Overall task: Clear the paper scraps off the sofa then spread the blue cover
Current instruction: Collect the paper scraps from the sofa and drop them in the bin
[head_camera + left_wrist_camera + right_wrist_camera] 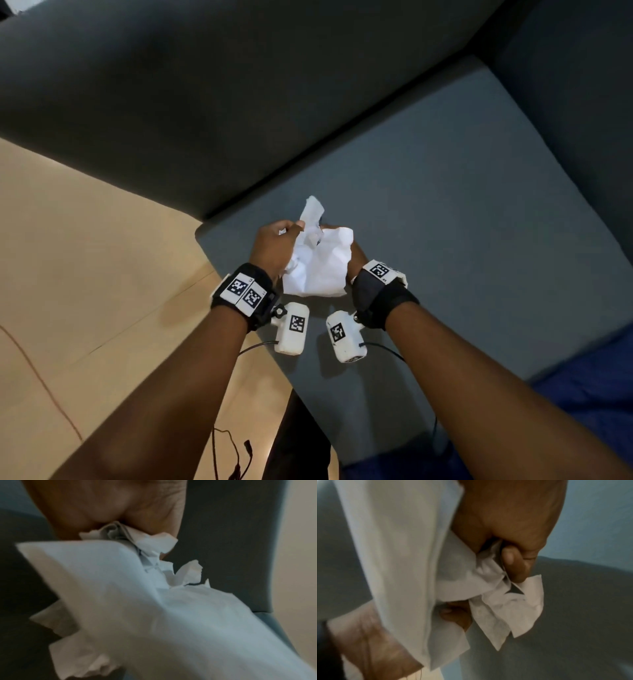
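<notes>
Both hands hold a bundle of crumpled white paper scraps just above the grey sofa seat. My left hand grips the bundle's left side, fingers curled round the paper. My right hand grips the right side and is mostly hidden behind the paper in the head view; its thumb pinches a scrap in the right wrist view. A blue cover lies bunched at the lower right on the seat's near edge.
The dark grey sofa backrest runs across the top and an armrest stands at the right. Light wooden floor lies to the left, with thin cables near my feet.
</notes>
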